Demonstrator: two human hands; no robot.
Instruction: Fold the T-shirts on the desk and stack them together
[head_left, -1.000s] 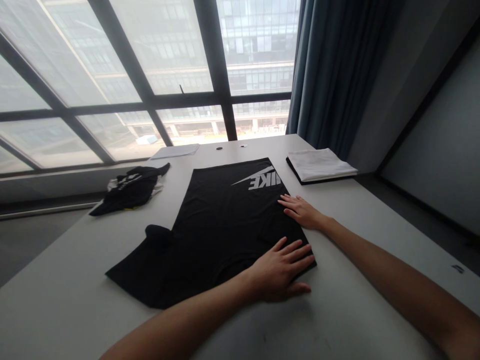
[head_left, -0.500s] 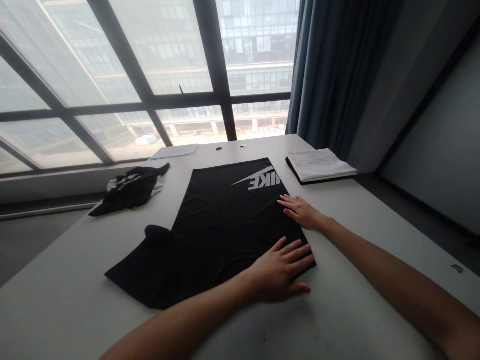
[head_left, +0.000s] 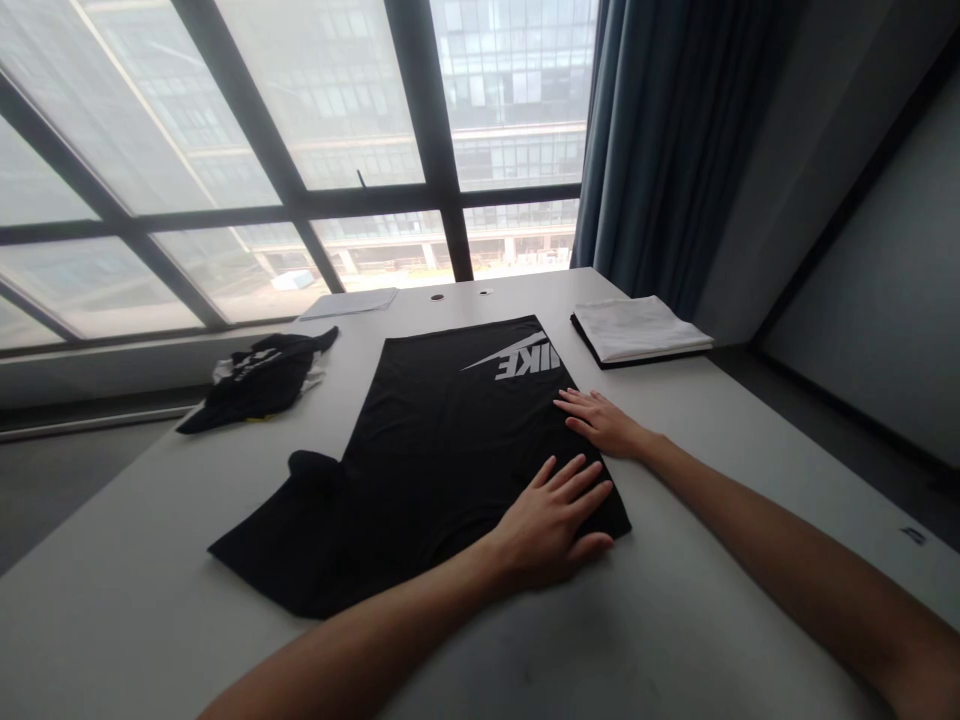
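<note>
A black T-shirt (head_left: pixel 435 430) with a white printed logo lies on the white table (head_left: pixel 142 590), its right side folded over so the print is cut off at that edge. One sleeve points to the near left. My left hand (head_left: pixel 551 520) rests with fingers spread on the shirt's near right part, holding nothing. Just beyond it, my right hand (head_left: pixel 600 420) lies flat across the shirt's right edge, fingers stretched out. Part of the shirt's near edge is hidden under my left hand and forearm.
Folded white cloth (head_left: pixel 637 330) lies on a dark one at the back right. A crumpled black-and-white garment (head_left: pixel 262 380) sits at the left edge. White sheets (head_left: pixel 349 303) lie at the back left, near round holes in the tabletop. Behind are windows and a blue curtain (head_left: pixel 660 150).
My left hand has slid a little away from me and slightly left over the shirt. My right hand and the shirt look nearly unchanged.
</note>
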